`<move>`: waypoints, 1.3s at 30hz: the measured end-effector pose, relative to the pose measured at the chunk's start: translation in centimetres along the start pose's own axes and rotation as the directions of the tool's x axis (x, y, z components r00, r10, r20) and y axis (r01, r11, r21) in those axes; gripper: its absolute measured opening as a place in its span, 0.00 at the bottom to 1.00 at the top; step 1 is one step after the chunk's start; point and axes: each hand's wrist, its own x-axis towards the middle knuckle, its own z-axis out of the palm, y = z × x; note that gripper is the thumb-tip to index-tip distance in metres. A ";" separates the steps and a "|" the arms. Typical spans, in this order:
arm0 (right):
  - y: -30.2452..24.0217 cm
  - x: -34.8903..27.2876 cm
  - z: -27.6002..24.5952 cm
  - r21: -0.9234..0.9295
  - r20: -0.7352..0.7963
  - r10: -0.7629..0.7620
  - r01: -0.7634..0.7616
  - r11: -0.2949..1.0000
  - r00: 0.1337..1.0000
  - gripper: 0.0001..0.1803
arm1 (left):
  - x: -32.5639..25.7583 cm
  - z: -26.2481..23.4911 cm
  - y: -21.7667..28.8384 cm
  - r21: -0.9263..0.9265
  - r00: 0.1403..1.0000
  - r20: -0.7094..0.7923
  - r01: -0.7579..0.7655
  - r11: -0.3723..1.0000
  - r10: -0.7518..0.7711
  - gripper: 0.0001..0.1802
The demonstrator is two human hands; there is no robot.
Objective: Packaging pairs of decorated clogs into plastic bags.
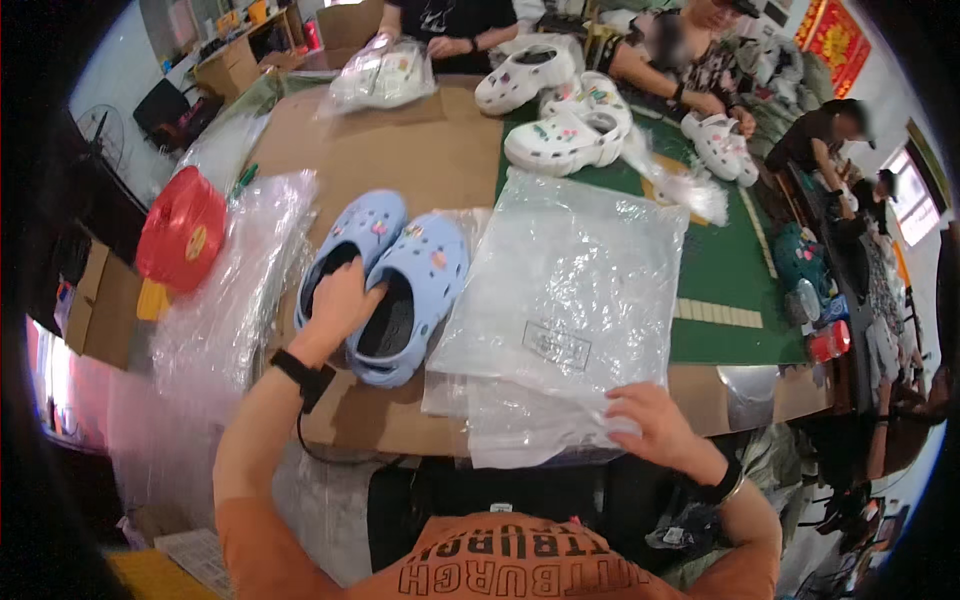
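Note:
A pair of light blue clogs (432,262) with small charms and dark insoles stands on the cardboard table top, toes pointing away from me. My left hand (343,303) grips them where their inner sides meet, its fingers reaching into the left clog's opening. Right beside the pair lies a clear plastic bag (590,270), flat, with a printed box on it and more film under its near edge. At the bag's near right corner my right hand (655,425) pinches the film between thumb and curled fingers.
White clogs (565,143) and crumpled film (695,195) lie on the green mat (730,265). A red tape roll (182,230) and stacked clear bags (230,280) are at left. Across the table, one person handles a bagged pair (385,78), another holds white clogs (718,145).

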 end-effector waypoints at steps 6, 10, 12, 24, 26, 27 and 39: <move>-0.5 -3.0 0.9 -0.255 -0.022 0.000 -0.005 0.967 1.000 0.14 | -1.5 -1.0 0.4 0.062 0.992 0.124 -0.016 0.998 0.008 0.38; 0.1 -4.8 2.9 -0.487 -0.064 0.166 -0.176 0.856 0.984 0.14 | -2.0 -0.2 -0.3 0.024 0.999 0.030 -0.015 1.000 0.014 0.27; 1.6 -5.7 4.3 -0.350 -0.078 0.242 -0.253 0.902 0.967 0.13 | -2.1 -0.2 -0.1 0.009 1.000 0.009 -0.023 1.000 0.023 0.25; 1.1 -1.2 0.6 0.043 -0.238 0.452 -0.455 0.889 0.860 0.15 | -1.2 -0.3 0.1 -0.034 1.000 0.011 0.024 0.999 -0.024 0.22; 0.9 -0.1 -0.2 0.205 -0.146 0.537 -0.506 0.838 0.831 0.17 | -1.7 -0.5 -0.5 -0.075 0.998 0.009 0.062 0.995 -0.061 0.21; 0.8 0.4 -0.7 0.337 -0.056 0.600 -0.551 0.764 0.798 0.20 | -1.7 -0.8 -0.9 -0.134 0.996 -0.008 0.092 0.987 -0.094 0.20; 2.8 7.8 -2.6 0.569 0.101 0.459 -0.430 0.701 0.882 0.22 | -10.0 -12.7 -1.9 -0.960 0.942 0.225 0.258 0.108 -0.247 0.19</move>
